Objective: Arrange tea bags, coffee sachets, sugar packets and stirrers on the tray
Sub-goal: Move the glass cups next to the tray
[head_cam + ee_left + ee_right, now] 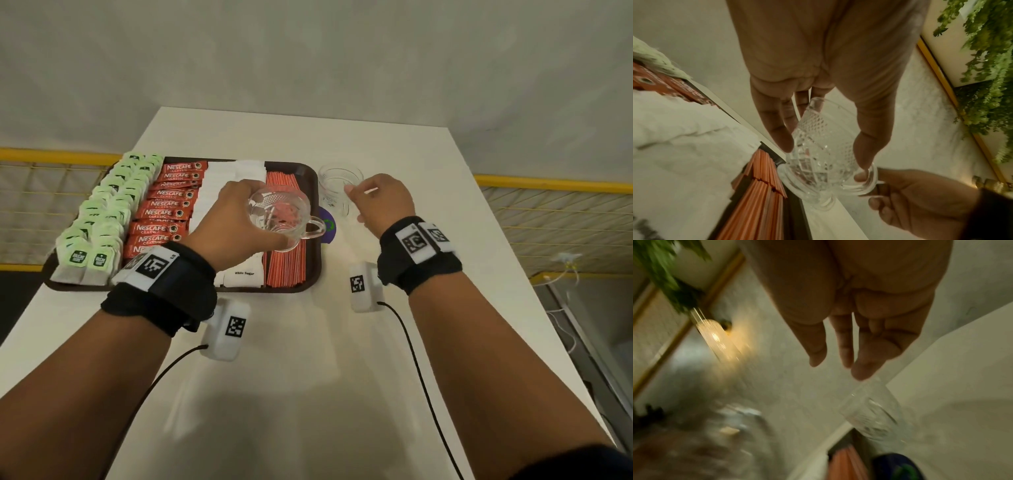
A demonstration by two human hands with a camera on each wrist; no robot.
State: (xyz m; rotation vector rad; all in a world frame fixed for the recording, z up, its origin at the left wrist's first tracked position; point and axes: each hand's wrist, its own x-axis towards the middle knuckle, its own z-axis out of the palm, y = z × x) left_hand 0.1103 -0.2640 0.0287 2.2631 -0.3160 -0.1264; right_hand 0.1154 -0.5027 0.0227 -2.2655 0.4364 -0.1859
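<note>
The left hand (236, 219) holds 1 patterned glass cup (279, 212) by its sides, right above the red stirrers (284, 260) on the full brown tray (313, 192), while the right hand (380, 202), fingers loose, reaches the second cup (337, 186) beside it, so setting cups down comes next, I think.

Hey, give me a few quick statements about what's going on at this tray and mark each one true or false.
1. The left hand holds a glass cup above the tray. True.
2. The tea bags lie at the tray's right end. False: they lie at its left end.
3. A second glass stands on the table, off the tray. True.
4. The right hand grips a coffee sachet. False: it holds none; the coffee sachets lie on the tray.
</note>
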